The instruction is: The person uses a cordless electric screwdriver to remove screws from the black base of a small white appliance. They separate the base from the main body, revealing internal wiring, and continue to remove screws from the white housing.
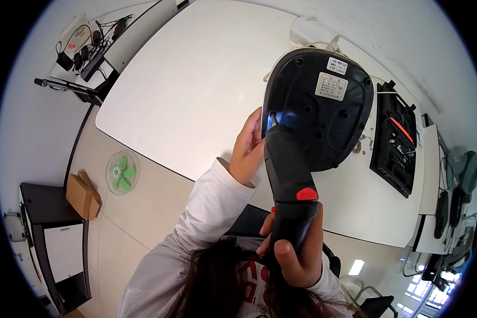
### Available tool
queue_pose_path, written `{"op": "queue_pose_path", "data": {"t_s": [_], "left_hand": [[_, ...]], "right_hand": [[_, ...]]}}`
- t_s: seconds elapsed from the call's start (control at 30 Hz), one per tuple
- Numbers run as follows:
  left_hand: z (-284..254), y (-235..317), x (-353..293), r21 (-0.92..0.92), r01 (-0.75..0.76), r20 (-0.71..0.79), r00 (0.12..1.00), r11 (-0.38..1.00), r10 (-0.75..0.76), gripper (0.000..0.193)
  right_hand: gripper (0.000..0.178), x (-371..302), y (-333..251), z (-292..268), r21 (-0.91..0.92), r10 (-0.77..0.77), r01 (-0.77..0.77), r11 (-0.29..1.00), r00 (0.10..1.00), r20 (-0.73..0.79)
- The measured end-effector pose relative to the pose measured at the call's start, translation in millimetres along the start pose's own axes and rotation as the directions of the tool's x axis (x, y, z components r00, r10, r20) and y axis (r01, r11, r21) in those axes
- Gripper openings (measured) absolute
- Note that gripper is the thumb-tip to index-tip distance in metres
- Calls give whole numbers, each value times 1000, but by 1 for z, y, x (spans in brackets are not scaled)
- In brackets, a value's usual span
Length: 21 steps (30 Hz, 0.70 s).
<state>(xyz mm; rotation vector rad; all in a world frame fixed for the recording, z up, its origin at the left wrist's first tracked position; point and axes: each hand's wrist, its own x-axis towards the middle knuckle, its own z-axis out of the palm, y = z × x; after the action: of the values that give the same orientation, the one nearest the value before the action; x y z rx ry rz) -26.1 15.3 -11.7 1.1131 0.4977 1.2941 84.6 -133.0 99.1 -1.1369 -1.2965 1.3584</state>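
Note:
A rounded black plastic base (331, 143) lies on the white table with its underside up, showing screw holes and two white labels. My left hand (246, 151) grips its left edge, with some fingertips hidden beneath the rim. In my right hand (302, 265), closed around the handle, is a black cordless screwdriver (289, 164) with a red button. Its bit reaches a hole near the base's left edge, where a bluish light falls. Whether a screw sits in that hole, I cannot tell.
An open black tool case (395, 143) with bits lies to the right. Several small screws (371, 139) rest between it and the base. On the floor at left are a green fan blade in a clear guard (122, 172) and a cardboard box (82, 196). Cables (93, 45) clutter the far-left table.

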Motion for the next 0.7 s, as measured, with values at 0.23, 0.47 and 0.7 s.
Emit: {"op": "queue_pose_path", "data": {"t_s": [0.23, 0.47, 0.7], "left_hand": [[0, 1, 1, -16, -14, 22, 1000, 1000, 15, 56], [0, -2, 2, -44, -7, 7, 1000, 999, 7, 55], [-1, -2, 2, -24, -13, 5, 1000, 1000, 14, 55]], "right_hand": [[62, 0, 3, -3, -30, -18, 19, 999, 999, 35], [64, -1, 3, -4, -55, -7, 9, 998, 999, 37], [66, -3, 5, -4, -35, -5, 6, 999, 999, 34]]}}
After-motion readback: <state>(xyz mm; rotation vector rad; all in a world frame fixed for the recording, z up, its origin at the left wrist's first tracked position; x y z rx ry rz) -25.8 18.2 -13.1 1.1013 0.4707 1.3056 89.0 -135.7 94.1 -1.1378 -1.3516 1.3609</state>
